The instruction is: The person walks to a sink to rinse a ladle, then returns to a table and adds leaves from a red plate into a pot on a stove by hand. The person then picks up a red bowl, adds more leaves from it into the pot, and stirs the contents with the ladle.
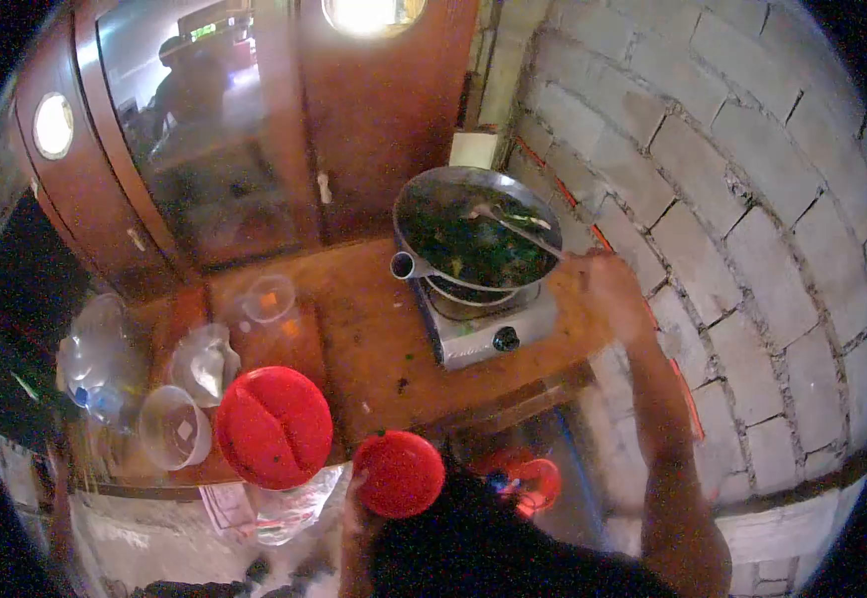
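Note:
My right hand [605, 289], slightly blurred, is closed around the handle of a long cooking spoon [528, 234]. The spoon's head rests among dark leafy greens [463, 239] in a deep wok [411, 204]. Under the wok is a silver single-burner gas stove [473, 337] with a black knob. Near my body, my left hand [354, 518] grips the side of a red plastic bowl [399, 476]. That bowl is at the table's front edge, and nothing shows inside it. Beside it on the left lies a larger red divided container [274, 429].
On the wooden table [369, 344] stand a clear tub [174, 429], a plastic bag [204, 364], a clear cup [270, 299] and a bottle [100, 402]. A block wall [732, 219] borders the right. A person in dark clothing [25, 319] is at the left edge.

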{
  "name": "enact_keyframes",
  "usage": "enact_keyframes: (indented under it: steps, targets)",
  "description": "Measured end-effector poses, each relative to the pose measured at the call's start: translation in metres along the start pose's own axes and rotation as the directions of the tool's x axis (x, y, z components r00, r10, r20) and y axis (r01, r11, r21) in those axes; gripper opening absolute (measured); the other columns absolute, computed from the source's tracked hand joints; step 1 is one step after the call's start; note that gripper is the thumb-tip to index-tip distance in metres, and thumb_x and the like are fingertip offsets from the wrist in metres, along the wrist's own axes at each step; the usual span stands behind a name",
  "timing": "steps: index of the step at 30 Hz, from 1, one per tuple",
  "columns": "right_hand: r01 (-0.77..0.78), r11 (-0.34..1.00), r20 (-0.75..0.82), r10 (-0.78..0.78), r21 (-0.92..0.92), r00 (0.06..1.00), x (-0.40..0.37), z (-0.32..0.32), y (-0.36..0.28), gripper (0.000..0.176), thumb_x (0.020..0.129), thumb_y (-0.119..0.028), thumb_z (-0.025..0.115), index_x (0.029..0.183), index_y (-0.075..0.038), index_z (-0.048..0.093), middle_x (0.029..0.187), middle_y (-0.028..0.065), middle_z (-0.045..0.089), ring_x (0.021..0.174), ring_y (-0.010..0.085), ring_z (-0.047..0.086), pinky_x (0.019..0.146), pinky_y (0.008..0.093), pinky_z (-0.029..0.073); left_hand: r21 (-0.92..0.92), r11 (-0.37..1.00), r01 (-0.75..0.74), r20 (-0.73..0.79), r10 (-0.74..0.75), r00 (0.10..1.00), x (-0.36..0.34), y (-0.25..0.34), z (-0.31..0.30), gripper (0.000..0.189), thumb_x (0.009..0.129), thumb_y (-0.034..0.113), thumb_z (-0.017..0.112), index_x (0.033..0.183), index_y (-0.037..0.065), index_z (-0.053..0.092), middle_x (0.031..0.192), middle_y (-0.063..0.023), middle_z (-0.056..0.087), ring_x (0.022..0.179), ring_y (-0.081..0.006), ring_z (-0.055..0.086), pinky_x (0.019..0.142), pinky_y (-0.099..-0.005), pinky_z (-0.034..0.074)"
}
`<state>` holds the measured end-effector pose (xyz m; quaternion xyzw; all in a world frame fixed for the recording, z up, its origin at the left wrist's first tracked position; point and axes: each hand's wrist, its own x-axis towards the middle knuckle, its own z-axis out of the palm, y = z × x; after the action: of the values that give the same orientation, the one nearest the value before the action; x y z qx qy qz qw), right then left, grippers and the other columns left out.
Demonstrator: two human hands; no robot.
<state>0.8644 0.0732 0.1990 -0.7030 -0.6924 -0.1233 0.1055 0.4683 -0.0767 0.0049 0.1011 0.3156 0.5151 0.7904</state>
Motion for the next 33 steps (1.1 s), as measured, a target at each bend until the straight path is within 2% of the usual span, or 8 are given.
enact_keyframes:
  steps: [2, 5, 10, 14, 22, 25, 28, 33]
  targets:
    - [-0.094, 0.996, 0.013, 0.093, 0.013, 0.996, 0.004, 0.005, -0.017, 0.027, 0.081, -0.021, 0.058, 0.104, -0.007, 0.065, 0.076, 0.0216, 0.062, 0.071, 0.0380, 0.062, 0.066, 0.0475, 0.052, 0.009, 1.000, 0.008, -0.002, -0.007, 1.000, 0.002, -0.002, -0.006, 0.061, 0.077, 0.030, 0.062, 0.131, 0.011, 0.042, 0.130, -0.0131, 0.047, 0.119, -0.0334, 0.046, 0.097, -0.0524, 0.041]
    - [-0.137, 0.989, -0.029, 0.139, 0.060, 0.990, 0.009, 0.012, -0.024, 0.030, 0.075, -0.008, 0.054, 0.103, -0.009, 0.067, 0.075, 0.0203, 0.059, 0.073, 0.0380, 0.061, 0.067, 0.0473, 0.048, 0.019, 1.000, 0.005, 0.007, -0.005, 1.000, 0.002, 0.001, -0.004, 0.062, 0.077, 0.031, 0.062, 0.131, 0.010, 0.043, 0.129, -0.0130, 0.048, 0.118, -0.0334, 0.047, 0.097, -0.0523, 0.041]
    - [0.012, 0.990, -0.233, 0.020, 0.139, 0.972, 0.019, 0.062, 0.002, 0.034, 0.071, -0.012, 0.059, 0.104, -0.009, 0.067, 0.077, 0.0212, 0.062, 0.069, 0.0361, 0.062, 0.062, 0.0436, 0.049, 0.028, 1.000, 0.001, 0.018, -0.002, 1.000, -0.001, 0.005, 0.000, 0.062, 0.076, 0.033, 0.063, 0.131, 0.010, 0.043, 0.129, -0.0128, 0.049, 0.117, -0.0334, 0.047, 0.097, -0.0521, 0.040]
    - [-0.067, 0.971, -0.061, 0.083, 0.229, 0.995, 0.013, 0.017, -0.012, 0.035, 0.071, -0.010, 0.057, 0.105, -0.008, 0.066, 0.078, 0.0208, 0.062, 0.070, 0.0349, 0.062, 0.062, 0.0423, 0.049, 0.058, 0.998, 0.008, -0.026, -0.007, 1.000, 0.001, 0.003, -0.010, 0.062, 0.076, 0.034, 0.063, 0.130, 0.010, 0.043, 0.128, -0.0127, 0.049, 0.116, -0.0334, 0.048, 0.097, -0.0521, 0.041]
    - [-0.090, 0.986, 0.069, 0.101, -0.143, 0.993, -0.013, -0.005, -0.024, 0.039, 0.075, -0.010, 0.054, 0.111, -0.018, 0.065, 0.083, 0.0170, 0.062, 0.071, 0.0347, 0.061, 0.064, 0.0414, 0.048, -0.032, 0.998, 0.055, -0.048, -0.057, 0.997, 0.007, -0.004, -0.030, 0.062, 0.077, 0.032, 0.062, 0.131, 0.010, 0.043, 0.129, -0.0126, 0.049, 0.118, -0.0323, 0.047, 0.097, -0.0515, 0.040]
    - [-0.091, 0.994, -0.055, 0.095, 0.068, 0.994, -0.011, 0.007, -0.018, 0.025, 0.078, -0.023, 0.059, 0.096, -0.006, 0.066, 0.077, 0.0222, 0.063, 0.070, 0.0405, 0.062, 0.064, 0.0488, 0.050, -0.039, 0.999, 0.036, 0.005, -0.036, 0.999, 0.008, 0.000, -0.025, 0.062, 0.077, 0.031, 0.062, 0.132, 0.011, 0.042, 0.129, -0.0123, 0.048, 0.119, -0.0321, 0.046, 0.098, -0.0509, 0.040]
    - [-0.052, 0.987, -0.067, 0.062, 0.155, 0.996, -0.027, -0.020, -0.032, 0.026, 0.077, -0.019, 0.060, 0.099, -0.007, 0.066, 0.078, 0.0200, 0.063, 0.069, 0.0389, 0.061, 0.064, 0.0474, 0.050, -0.047, 0.999, 0.000, 0.081, 0.004, 0.997, 0.002, 0.014, 0.008, 0.063, 0.077, 0.031, 0.063, 0.132, 0.011, 0.042, 0.130, -0.0119, 0.048, 0.119, -0.0319, 0.046, 0.098, -0.0503, 0.039]
    - [0.002, 1.000, -0.002, -0.002, 0.019, 1.000, -0.037, 0.001, -0.041, 0.040, 0.073, -0.009, 0.055, 0.111, -0.016, 0.065, 0.081, 0.0151, 0.061, 0.072, 0.0316, 0.061, 0.063, 0.0406, 0.049, 0.027, 0.996, 0.089, -0.013, -0.088, 0.996, 0.010, -0.006, -0.031, 0.061, 0.078, 0.030, 0.063, 0.132, 0.011, 0.042, 0.131, -0.0116, 0.048, 0.119, -0.0313, 0.046, 0.099, -0.0496, 0.039]
